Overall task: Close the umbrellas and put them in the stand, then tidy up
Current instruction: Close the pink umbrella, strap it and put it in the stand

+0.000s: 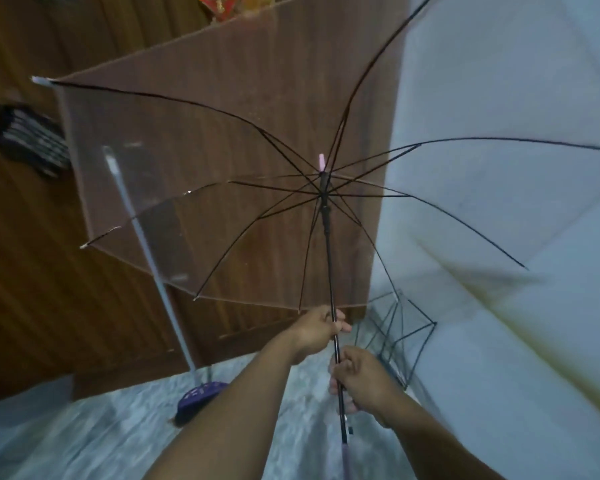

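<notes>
The open transparent umbrella with thin black ribs was held up before a brown wooden door; its rib tips could probably have snagged the second, collapsed clear umbrella near the wall; the left hand curled around the black shaft; the right hand gripped it lower down.

I'm seeing dark wood panelling on the left, a plain pale wall right, grey marbled floor below, pretty dim lighting overall.
</notes>
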